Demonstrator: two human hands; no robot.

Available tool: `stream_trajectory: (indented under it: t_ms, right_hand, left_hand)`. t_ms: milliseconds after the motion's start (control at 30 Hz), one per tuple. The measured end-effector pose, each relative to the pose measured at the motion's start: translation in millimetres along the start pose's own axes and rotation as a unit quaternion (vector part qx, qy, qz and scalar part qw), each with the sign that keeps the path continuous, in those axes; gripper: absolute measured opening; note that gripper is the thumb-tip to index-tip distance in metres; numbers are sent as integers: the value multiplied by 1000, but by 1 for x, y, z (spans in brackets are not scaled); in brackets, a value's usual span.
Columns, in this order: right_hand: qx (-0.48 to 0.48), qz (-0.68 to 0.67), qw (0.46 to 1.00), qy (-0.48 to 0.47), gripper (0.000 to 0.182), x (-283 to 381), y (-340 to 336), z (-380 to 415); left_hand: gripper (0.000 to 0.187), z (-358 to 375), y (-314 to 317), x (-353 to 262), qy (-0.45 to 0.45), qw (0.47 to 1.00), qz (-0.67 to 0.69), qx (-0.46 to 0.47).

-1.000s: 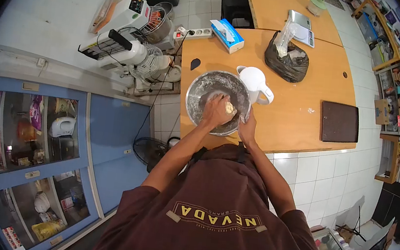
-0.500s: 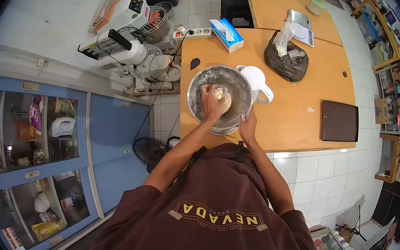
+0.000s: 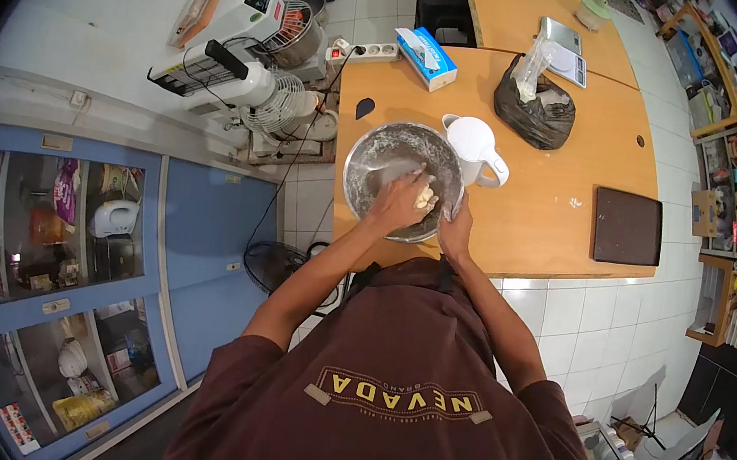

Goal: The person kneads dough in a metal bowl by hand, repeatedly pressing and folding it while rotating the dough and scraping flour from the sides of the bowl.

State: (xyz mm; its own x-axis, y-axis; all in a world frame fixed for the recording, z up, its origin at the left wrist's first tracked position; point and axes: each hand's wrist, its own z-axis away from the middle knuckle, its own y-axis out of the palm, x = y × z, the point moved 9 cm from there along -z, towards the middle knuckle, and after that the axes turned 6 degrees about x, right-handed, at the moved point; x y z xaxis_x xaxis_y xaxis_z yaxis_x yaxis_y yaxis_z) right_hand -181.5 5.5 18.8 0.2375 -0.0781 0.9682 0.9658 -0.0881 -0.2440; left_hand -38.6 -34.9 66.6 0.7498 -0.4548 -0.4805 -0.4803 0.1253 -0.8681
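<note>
A metal mixing bowl [image 3: 365, 153], floury on its inner wall, rests at the near left of the wooden table. Inside it, my left hand [image 3: 399, 201] presses on a pale lump of dough [image 3: 426, 200], its fingers curled over the lump and partly hiding it. At the bowl's right side, my right hand [image 3: 455, 229] grips the rim. Just beyond the bowl stands a white jug [image 3: 470, 139] with its handle toward the right.
On the table [image 3: 534, 213] are a blue tissue box [image 3: 429, 60], a black plastic bag [image 3: 532, 112], a kitchen scale [image 3: 569, 67] and a dark baking tray [image 3: 626, 227]. Stand mixers [image 3: 258, 86] stand to the left, above a black fan [image 3: 273, 266].
My left hand has shifted right inside the bowl and now lies over the dough, near the right wall. My right hand keeps its hold on the rim.
</note>
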Motion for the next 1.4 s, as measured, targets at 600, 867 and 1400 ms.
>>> stream_trajectory:
  t_ms: [600,867,1400]
  right_hand:
    - [-1,32,999,-19,52,3,0,-5]
    - [-23,-1,1000,-10,59,9,-5,-4]
    - [-4,-14,1000,-15,55,4,0,-2]
  left_hand:
    - [39,-26,5,41,-227,966,93,-80]
    - [63,1,-36,15,-98,994,36,-46]
    - [46,-16,6,5,-14,997,16,70]
